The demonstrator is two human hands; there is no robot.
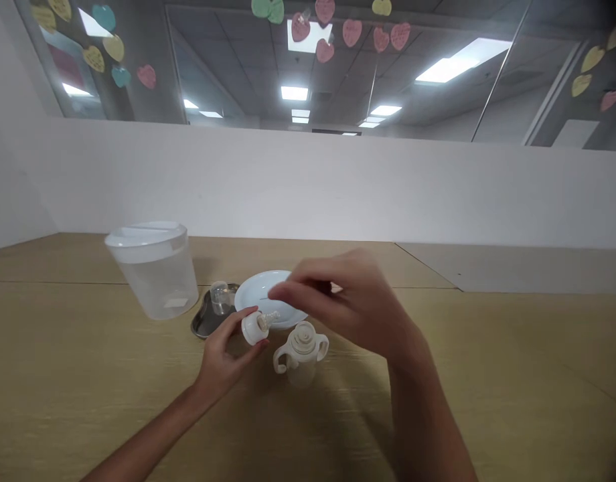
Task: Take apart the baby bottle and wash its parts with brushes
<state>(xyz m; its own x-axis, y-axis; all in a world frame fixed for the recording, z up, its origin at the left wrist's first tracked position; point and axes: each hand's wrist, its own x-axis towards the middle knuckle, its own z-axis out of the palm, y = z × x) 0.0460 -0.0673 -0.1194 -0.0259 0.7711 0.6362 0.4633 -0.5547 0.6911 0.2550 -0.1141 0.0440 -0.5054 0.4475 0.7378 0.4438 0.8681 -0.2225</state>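
My left hand (225,358) grips a white baby-bottle collar (251,329) between thumb and fingers; a clear teat (268,319) sticks out of it toward the right. Raised above the plate, my right hand (345,301) is closed, with thumb and fingers brought together and slightly blurred. A short thin line shows by its thumb tip, but I cannot make out whether the hand holds it. Below and between both hands, a baby bottle (302,368) with two side handles stands upright on the table, its collar off.
A white plate (248,292) lies behind the bottle. Left of it, a dark metal kidney tray (206,320) bears a clear cap (220,298). A translucent lidded bucket (160,278) stands farther left. The wooden table (489,388) ends at a white wall (288,181).
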